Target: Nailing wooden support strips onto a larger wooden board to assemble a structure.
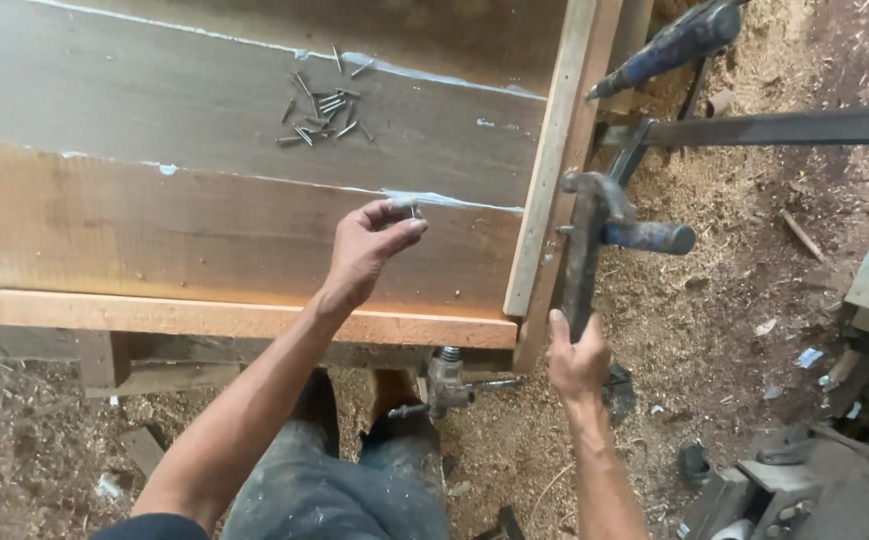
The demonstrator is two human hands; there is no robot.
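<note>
Meanwhile, on the left, the wooden panel (205, 200) lay flat, its boards joined by pale seams, with a loose pile of nails (320, 105) scattered near its far side. The left hand (370, 245) hovered over the near board, fingertips pinched on a single nail (414, 210) held upright close to a seam. Further right, past the panel's edge strip (553, 150), the right hand (577, 362) was clenched round the handle of a hammer (587, 240), its head raised beside the strip. Sawdust covered the ground (735, 300) beyond.
</note>
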